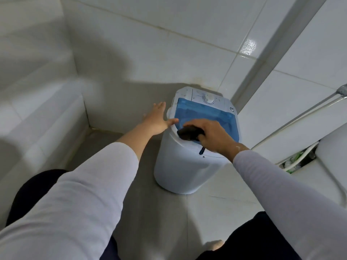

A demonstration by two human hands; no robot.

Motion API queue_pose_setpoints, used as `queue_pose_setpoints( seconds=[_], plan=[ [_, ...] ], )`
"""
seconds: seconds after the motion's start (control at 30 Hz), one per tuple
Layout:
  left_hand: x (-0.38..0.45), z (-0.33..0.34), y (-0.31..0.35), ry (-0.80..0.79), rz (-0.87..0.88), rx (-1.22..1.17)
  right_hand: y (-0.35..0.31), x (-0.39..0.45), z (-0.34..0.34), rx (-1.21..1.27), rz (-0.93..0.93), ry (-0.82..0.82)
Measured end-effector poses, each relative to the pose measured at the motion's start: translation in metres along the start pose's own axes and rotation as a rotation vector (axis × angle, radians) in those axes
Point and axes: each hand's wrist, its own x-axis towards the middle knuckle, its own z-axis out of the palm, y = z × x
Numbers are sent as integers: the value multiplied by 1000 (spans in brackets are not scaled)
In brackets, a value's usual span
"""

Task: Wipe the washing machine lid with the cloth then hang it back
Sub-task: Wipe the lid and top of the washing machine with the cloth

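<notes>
A small white washing machine [180, 169] stands on the tiled floor in a corner, with a translucent blue lid [202, 113] on top and a white dial panel behind it. My right hand [212, 135] is shut on a dark bunched cloth [189, 134], which presses on the near left part of the lid. My left hand [157, 119] is open with fingers spread, just left of the machine, its thumb near the lid's left edge.
White tiled walls close in behind and on the left. A white pipe [272, 53] runs up the back corner. A shower hose and head [339, 92] cross at right above a white fixture [332, 158]. My bare foot [216, 244] is on the floor below.
</notes>
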Motion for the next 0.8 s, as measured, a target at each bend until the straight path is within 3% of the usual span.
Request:
queue_pose_setpoints(
  seconds=[0.17, 0.47, 0.8],
  plan=[
    [-23, 8, -27, -99, -4, 14, 16, 15, -35, -113, -99, -74],
    [-23, 36, -19, -146, 13, 65, 19, 32, -15, -335, -603, -178],
    [-23, 38, -22, -203, -29, 36, 17, 51, -3, -398, -699, -157]
  ],
)
